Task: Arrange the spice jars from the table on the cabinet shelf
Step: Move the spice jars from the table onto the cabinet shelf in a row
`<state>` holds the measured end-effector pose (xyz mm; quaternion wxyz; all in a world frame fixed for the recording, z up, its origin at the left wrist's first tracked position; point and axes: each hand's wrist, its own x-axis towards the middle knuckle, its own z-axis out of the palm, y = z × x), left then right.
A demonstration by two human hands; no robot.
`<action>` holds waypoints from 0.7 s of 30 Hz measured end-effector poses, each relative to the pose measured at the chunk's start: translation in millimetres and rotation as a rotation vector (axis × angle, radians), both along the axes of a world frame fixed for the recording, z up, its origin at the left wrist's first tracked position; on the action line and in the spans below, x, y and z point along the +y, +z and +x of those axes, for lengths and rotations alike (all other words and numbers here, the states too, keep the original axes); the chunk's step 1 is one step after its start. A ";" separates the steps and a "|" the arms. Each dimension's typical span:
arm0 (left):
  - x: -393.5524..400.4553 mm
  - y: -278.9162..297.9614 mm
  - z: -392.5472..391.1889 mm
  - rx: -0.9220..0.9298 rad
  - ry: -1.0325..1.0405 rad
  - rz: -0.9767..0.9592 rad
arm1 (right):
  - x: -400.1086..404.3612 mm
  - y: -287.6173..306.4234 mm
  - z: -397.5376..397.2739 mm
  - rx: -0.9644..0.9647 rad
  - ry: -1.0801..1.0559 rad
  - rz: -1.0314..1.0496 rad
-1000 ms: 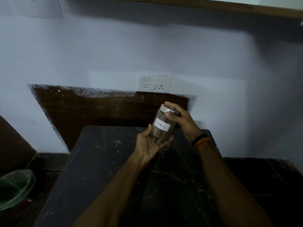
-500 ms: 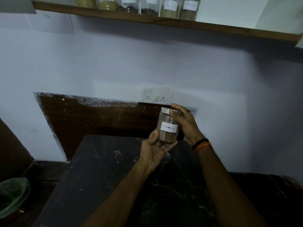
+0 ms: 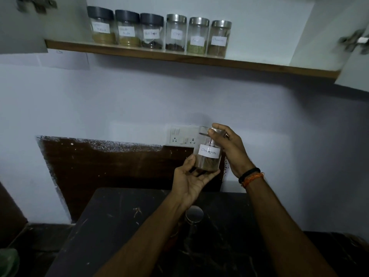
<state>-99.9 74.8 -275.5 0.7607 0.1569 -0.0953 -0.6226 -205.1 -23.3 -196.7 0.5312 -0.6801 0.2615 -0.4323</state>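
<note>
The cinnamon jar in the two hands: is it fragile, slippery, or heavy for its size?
The cinnamon jar looks like clear glass, so probably fragile if dropped. Its smooth wall may be slippery; the left hand cups its base and the right hand holds the metal lid. It is only partly filled, so likely light.

Both forearms showing bare, no sleeves. Right wrist wearing black band (image 3: 249,174) plus orange thread bracelet (image 3: 253,179) just below it, strands fraying outward. Left hand (image 3: 189,181) and right hand (image 3: 227,145) wearing no rings visible.
</note>
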 end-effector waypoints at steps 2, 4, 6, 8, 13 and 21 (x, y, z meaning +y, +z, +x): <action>-4.1 14.3 -0.5 -0.012 -0.005 -0.026 | -1.6 14.1 -1.1 -0.004 -0.005 -0.027; -8.1 28.4 -1.0 -0.023 -0.005 -0.048 | -4.7 28.1 -2.2 -0.016 -0.019 -0.046; -13.1 43.3 -0.8 -0.042 0.004 -0.063 | -7.8 42.7 -3.1 -0.015 -0.035 -0.069; -17.3 58.7 0.3 -0.054 0.005 -0.073 | -10.8 58.2 -3.5 -0.011 -0.042 -0.093; -28.3 99.3 3.7 -0.089 -0.031 -0.129 | -13.7 100.8 -6.5 -0.021 -0.054 -0.173; -44.2 157.7 2.3 -0.147 -0.044 -0.231 | -18.0 164.2 -11.8 -0.055 -0.062 -0.259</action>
